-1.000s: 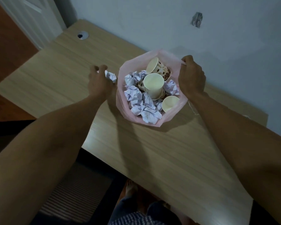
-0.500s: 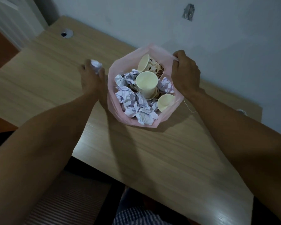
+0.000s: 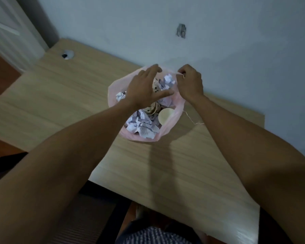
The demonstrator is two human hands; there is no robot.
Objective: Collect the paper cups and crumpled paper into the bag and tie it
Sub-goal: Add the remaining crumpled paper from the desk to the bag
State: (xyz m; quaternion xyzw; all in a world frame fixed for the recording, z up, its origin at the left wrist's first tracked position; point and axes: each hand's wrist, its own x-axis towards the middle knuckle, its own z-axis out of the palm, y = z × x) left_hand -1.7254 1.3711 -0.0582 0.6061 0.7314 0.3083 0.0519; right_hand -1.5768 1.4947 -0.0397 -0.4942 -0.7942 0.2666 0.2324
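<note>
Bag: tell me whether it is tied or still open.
Open. The bag's mouth gapes, showing cups and crumpled paper inside; the right hand pinches its rim, the left hand is spread above.

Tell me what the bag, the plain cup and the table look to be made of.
Bag: thin pink plastic film, translucent, with a limp, creased rim.
Plain cup: likely paper, matte cream inside.
Table: probably wood-look laminate, light grain lines with a faint sheen near the front edge.
</note>
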